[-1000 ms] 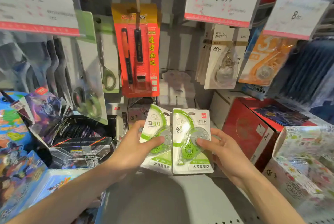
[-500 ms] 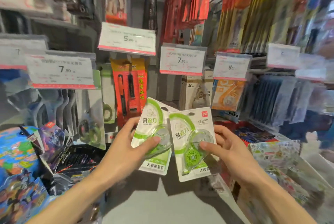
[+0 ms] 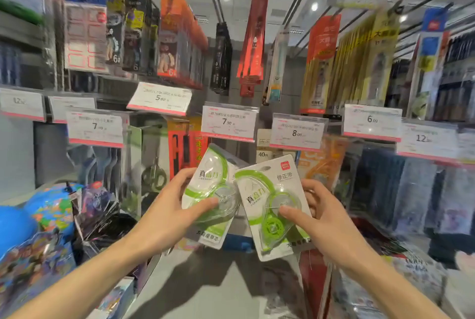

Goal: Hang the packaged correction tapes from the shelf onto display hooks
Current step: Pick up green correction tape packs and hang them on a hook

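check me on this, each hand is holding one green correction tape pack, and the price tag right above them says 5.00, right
Not quite. The head view shows the price tag right above the packs reading 7.90; the 5.00 tag sits higher and further left. The rest stands: the left hand holds one green pack, and the right hand holds the other pack.

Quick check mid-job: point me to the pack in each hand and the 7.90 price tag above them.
Left pack (image 3: 205,182), head view: on its printed card, upper part.
Right pack (image 3: 267,190), head view: on the card face beside the blister.
7.90 tag (image 3: 228,121), head view: on the printed price.
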`<act>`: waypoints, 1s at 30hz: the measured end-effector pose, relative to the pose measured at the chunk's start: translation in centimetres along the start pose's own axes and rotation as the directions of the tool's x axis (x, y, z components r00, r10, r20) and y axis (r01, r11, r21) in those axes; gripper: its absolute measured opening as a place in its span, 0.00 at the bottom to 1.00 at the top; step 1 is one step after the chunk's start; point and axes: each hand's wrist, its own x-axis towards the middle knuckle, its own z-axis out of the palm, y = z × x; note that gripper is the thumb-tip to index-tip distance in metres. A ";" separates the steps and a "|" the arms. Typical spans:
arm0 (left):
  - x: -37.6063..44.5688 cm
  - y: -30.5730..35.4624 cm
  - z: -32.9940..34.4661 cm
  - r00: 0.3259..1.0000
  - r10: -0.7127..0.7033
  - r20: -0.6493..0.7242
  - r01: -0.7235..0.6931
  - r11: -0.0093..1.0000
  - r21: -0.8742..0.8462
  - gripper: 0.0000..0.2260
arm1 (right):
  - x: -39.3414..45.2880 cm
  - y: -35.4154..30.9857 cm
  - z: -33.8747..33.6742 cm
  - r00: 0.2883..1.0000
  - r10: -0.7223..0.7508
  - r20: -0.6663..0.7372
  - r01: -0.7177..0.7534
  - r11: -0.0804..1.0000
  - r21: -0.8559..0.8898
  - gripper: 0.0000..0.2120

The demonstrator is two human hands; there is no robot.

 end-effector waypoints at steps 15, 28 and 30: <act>-1.8 3.5 -1.7 0.990 0.076 -0.121 -0.055 0.985 0.166 0.22 | 1.1 1.8 -2.1 0.995 -0.096 -0.028 0.097 0.994 0.041 0.21; -1.3 4.1 -3.9 0.967 0.199 -0.159 -0.171 0.969 0.176 0.24 | 3.2 0.5 3.1 0.985 -0.157 -0.068 0.158 0.987 0.011 0.19; -1.2 4.1 -4.1 0.968 0.200 -0.153 -0.172 0.969 0.179 0.23 | 3.9 0.1 4.0 0.984 -0.160 -0.083 0.161 0.987 0.009 0.18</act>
